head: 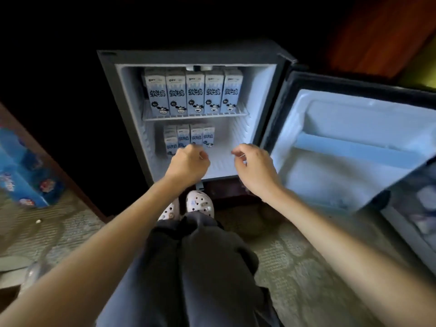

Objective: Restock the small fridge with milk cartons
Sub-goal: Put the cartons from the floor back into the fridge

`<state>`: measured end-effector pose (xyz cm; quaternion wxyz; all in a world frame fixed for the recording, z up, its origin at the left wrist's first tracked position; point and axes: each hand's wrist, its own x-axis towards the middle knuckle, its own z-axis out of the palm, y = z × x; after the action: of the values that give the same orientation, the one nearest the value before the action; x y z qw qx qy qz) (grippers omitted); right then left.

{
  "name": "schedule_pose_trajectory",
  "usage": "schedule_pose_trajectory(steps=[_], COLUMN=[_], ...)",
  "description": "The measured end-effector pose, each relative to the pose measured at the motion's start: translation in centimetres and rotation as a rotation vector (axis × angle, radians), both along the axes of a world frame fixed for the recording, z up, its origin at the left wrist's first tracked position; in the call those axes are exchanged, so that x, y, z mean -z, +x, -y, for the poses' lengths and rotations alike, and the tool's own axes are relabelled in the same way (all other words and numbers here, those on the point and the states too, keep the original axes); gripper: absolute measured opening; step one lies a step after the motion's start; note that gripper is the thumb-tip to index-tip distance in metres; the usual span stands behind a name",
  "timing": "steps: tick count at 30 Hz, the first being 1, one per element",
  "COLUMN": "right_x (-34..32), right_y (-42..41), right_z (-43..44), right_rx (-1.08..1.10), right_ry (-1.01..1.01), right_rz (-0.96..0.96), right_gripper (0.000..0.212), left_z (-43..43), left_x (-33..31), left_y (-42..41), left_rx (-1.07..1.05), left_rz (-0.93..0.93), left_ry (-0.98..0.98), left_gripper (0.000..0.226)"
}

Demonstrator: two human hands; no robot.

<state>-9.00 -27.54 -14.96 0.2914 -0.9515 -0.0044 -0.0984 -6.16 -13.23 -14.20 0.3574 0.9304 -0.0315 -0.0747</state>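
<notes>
The small fridge (279, 95) stands open in front of me. Several white-and-blue milk cartons (195, 94) stand in a row on its upper wire shelf (243, 112). More milk cartons (188, 138) stand at the left of the lower compartment. My left hand (187, 165) hovers just in front of the lower cartons, fingers loosely curled, holding nothing. My right hand (256, 168) hangs at the right of the lower compartment, also loosely curled and empty. The right part of the lower floor (224, 161) is bare.
The fridge door (342, 147) swings wide open to the right, its shelf (354, 149) bare. A blue printed pack (23, 171) lies on the carpet at the left beside a dark cabinet edge. My knees and white clogs (199, 202) are just below the fridge.
</notes>
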Motion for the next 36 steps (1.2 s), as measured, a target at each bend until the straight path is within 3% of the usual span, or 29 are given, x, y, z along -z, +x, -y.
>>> schedule_pose_trajectory(steps=[4, 9, 17, 26, 29, 33, 36], right_x=[-1.4, 0.0, 6.0, 18.0, 21.7, 25.5, 28.3], right_y=[-8.2, -17.9, -30.6, -43.3, -46.5, -48.6, -49.1], right_z=[3.2, 8.0, 13.6, 17.2, 18.1, 19.3, 20.7], right_rx=[0.078, 0.126, 0.388, 0.748, 0.882, 0.972, 0.995], right_ry=[0.02, -0.13, -0.027, 0.299, 0.275, 0.112, 0.142], right_rz=[0.011, -0.092, -0.201, -0.606, -0.688, -0.793, -0.848], right_gripper=[0.026, 0.026, 0.024, 0.029, 0.028, 0.054, 0.061], left_z=[3.7, 9.2, 18.5, 24.8, 25.4, 26.7, 27.7], left_x=[-1.7, -1.3, 4.0, 11.2, 12.8, 13.4, 13.4], left_y=[-6.4, -13.3, -23.8, -32.4, -34.4, -35.1, -35.1], left_rx=[0.142, 0.286, 0.547, 0.833, 0.942, 1.063, 1.1], left_rz=[0.089, 0.189, 0.0, -0.213, -0.276, -0.286, -0.256], left_ry=[0.033, -0.02, 0.046, 0.184, 0.277, 0.338, 0.394], left_gripper=[0.027, 0.025, 0.027, 0.026, 0.023, 0.026, 0.027])
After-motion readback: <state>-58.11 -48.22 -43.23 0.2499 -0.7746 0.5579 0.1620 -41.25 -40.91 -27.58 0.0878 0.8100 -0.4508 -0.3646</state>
